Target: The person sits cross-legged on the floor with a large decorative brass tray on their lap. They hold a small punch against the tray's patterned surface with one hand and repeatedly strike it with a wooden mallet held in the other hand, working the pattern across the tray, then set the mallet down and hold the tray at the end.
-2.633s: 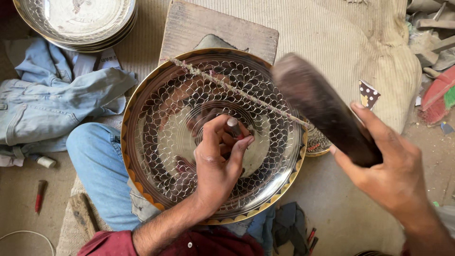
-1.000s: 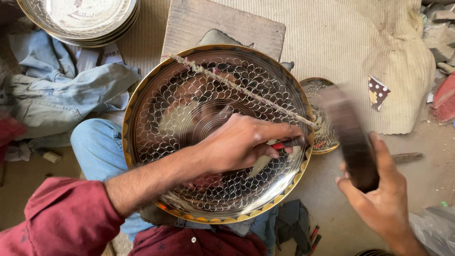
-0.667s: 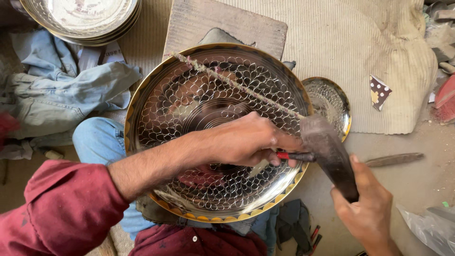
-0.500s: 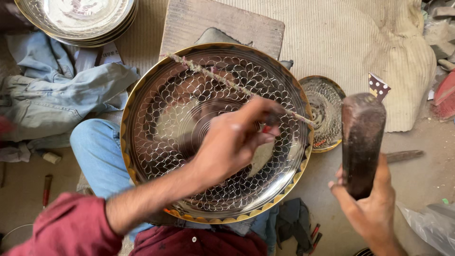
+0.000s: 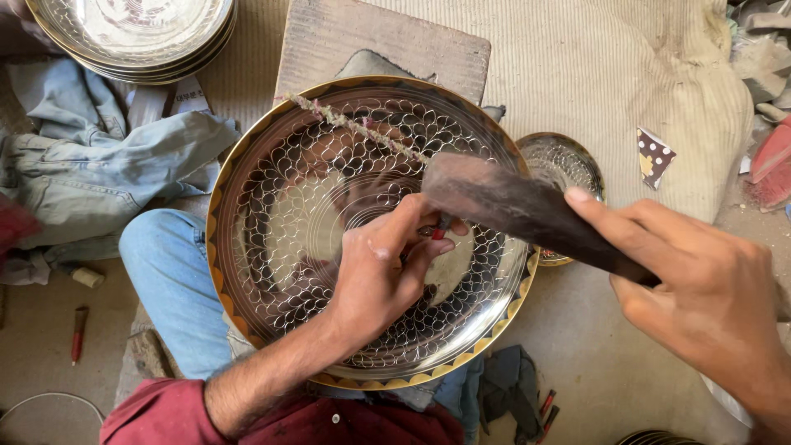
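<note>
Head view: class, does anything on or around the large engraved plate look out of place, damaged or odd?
One oddity: a frayed cord lies slantwise across the upper part of the large engraved plate. A patterned scrap lies loose on the striped mat. No damage shows.

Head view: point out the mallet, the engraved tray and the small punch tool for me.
mallet (image 5: 511, 206), head view, on its dark blurred head.
engraved tray (image 5: 280, 206), head view, on the patterned inner surface left of centre.
punch tool (image 5: 442, 228), head view, on the tip showing above the left hand's fingers.
</note>
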